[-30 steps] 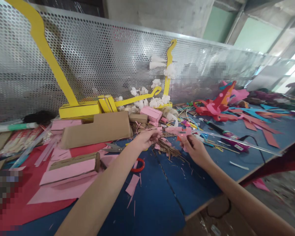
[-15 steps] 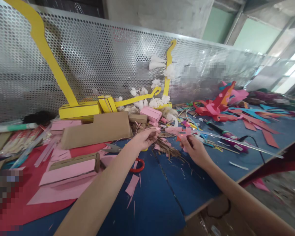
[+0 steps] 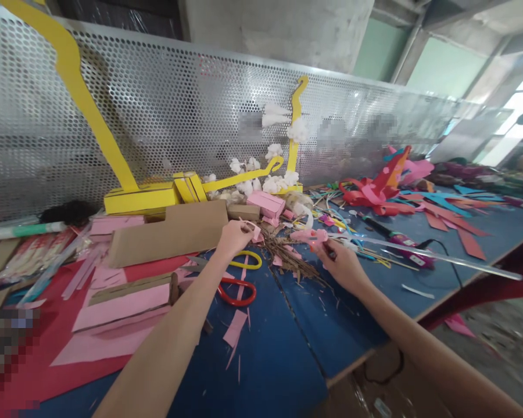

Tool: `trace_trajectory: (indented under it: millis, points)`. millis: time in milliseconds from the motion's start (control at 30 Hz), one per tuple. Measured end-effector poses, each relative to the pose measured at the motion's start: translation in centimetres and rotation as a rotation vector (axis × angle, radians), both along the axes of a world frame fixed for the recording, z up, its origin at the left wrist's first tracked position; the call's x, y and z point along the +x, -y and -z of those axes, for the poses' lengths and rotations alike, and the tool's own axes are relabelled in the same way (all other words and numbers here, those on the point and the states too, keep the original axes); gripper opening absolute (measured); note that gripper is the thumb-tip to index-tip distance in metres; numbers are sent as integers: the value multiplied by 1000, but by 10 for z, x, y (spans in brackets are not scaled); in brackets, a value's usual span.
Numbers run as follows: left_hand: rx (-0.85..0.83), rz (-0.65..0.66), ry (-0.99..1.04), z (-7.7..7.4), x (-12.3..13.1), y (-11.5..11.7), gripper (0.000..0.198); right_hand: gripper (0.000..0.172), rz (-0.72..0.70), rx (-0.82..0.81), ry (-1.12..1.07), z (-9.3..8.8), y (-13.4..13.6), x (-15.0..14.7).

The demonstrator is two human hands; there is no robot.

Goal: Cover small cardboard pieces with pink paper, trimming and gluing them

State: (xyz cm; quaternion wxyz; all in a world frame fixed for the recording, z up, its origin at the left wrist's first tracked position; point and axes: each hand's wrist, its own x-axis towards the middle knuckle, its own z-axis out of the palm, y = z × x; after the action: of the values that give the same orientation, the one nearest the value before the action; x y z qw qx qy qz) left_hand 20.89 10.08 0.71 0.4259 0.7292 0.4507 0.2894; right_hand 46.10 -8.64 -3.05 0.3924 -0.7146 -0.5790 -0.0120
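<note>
Pinching a pink paper scrap (image 3: 257, 234), my left hand (image 3: 233, 238) hovers near the bench's far edge, just above the twig pile (image 3: 285, 258). My right hand (image 3: 340, 264) closes around a small pink paper piece (image 3: 310, 236) beside it. Working well here means, I judge, keeping both pinches light so the paper doesn't crease. Scissors (image 3: 237, 290) lie just nearer me; bare blue bench (image 3: 283, 360) toward the near edge gives room, while clutter crowds the far side.
</note>
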Motion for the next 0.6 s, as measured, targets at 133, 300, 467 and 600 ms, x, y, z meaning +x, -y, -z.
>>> trace_trajectory:
  millis: [133,300,467,600]
  points:
    - [185,-49,-109,-7,-15,-1,23,50,41,15,35,-4,2,5]
    - [346,-110,-237,-38,-32,5,22,52,86,0,46,-12,11,20]
    - [528,-141,-261,-97,-54,33,15,53,142,-6,107,-11,18,38]
    - [750,-214,-273,-135,-70,64,13,49,150,-34,145,-4,22,46]
